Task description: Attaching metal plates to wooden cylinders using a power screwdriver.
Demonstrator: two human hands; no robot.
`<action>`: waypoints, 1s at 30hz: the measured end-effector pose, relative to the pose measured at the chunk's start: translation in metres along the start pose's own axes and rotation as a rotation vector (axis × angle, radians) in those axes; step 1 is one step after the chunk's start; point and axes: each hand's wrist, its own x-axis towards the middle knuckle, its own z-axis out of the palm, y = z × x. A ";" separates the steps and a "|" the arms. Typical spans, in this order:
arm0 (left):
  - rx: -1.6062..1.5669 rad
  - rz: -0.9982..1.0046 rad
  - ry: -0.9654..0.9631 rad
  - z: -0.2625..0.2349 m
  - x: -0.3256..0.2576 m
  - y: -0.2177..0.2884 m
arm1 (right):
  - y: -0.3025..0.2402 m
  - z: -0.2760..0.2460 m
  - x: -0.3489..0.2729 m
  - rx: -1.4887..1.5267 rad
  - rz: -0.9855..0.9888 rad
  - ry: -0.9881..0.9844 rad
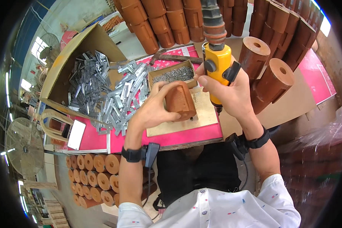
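Note:
My left hand (150, 110) is wrapped round a reddish-brown wooden cylinder piece (180, 100), thumb on its near side and fingers over its top. The piece rests on a pale wooden board (203, 119) on the pink-covered table. My right hand (237, 95) grips a yellow power screwdriver (217, 57) with a dark hose at its top. Its bit points down, to the right of the cylinder piece and apart from it. Just beyond the piece, small screws (176, 74) fill a shallow cardboard box. I wear a black strap on each wrist.
Metal brackets (121, 95) spread left from a large tipped cardboard box (55, 74). A hammer (176, 58) lies behind the screws. Brown cylinders (271, 85) stand at right; more stacks (152, 22) line the back. A white phone-like slab (76, 134) leans at left, above stacked cylinders (98, 163).

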 end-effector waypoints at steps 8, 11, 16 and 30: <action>-0.288 0.042 0.167 0.036 -0.019 -0.037 | 0.015 0.011 0.003 -0.028 0.028 -0.010; -0.322 0.047 0.166 0.033 -0.021 -0.043 | 0.019 0.018 0.003 -0.021 0.033 -0.019; -0.286 0.005 0.112 0.027 -0.021 -0.035 | 0.022 0.023 0.004 0.017 0.033 0.000; 0.732 -0.580 0.623 -0.017 -0.005 -0.140 | 0.019 0.016 0.002 -0.017 0.067 -0.033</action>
